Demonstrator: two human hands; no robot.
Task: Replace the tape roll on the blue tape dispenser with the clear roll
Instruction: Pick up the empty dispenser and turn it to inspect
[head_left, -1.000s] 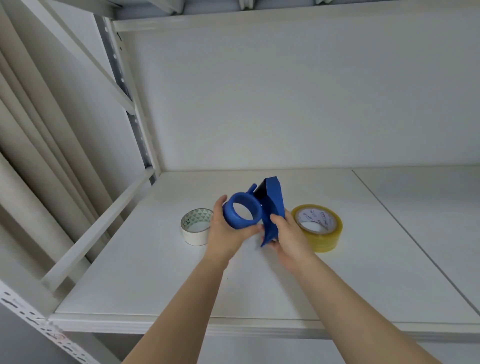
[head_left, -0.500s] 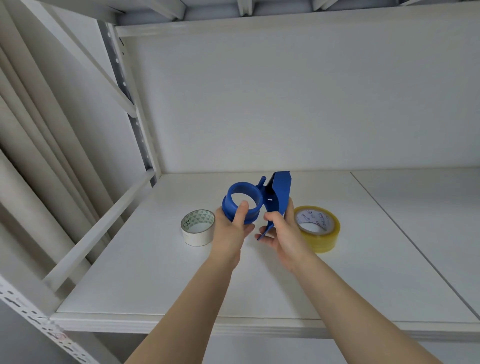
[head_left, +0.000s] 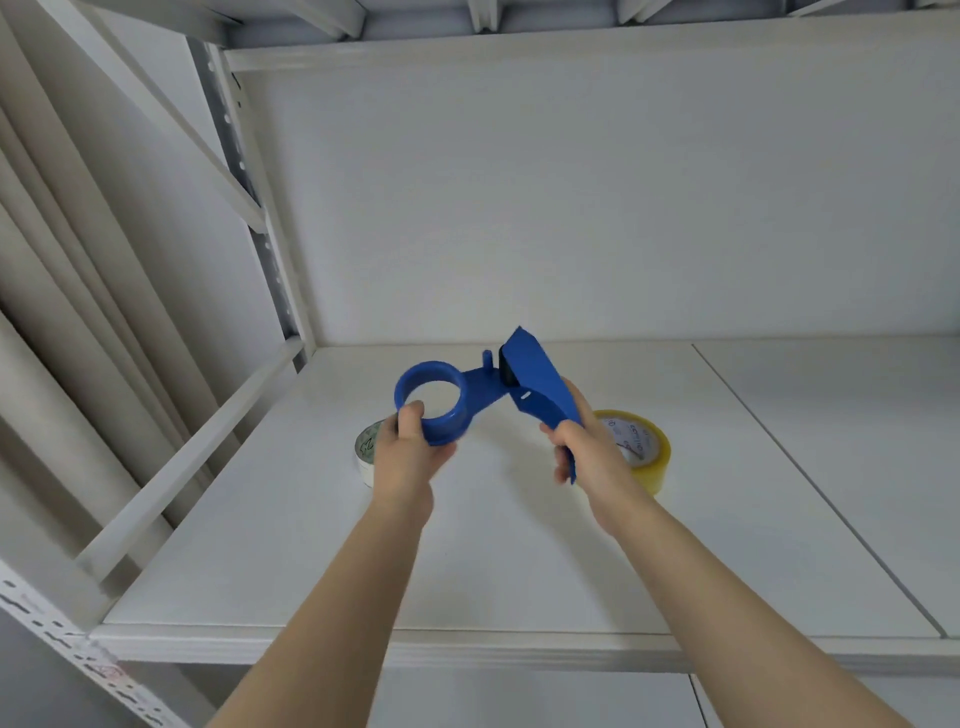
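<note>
I hold the blue tape dispenser (head_left: 488, 389) up above the white shelf (head_left: 519, 545) with both hands. My left hand (head_left: 410, 457) grips its round hub, which carries no roll. My right hand (head_left: 587, 452) is closed on its handle, with the flat blue guard pointing up and back. A white roll with a green-printed core (head_left: 366, 449) lies on the shelf behind my left hand, partly hidden. A yellowish see-through roll (head_left: 641, 449) lies on the shelf behind my right hand.
The shelf has a white back wall (head_left: 571, 208), a slanted side rail (head_left: 192, 457) on the left and a perforated upright (head_left: 244, 171) in the back left corner. A seam (head_left: 810, 488) splits the shelf board on the right. Another shelf closes the space overhead.
The dispenser has been raised and turned, so the hub and handle now spread apart left and right. My hands have moved apart with it. Both rolls stay where they were.
</note>
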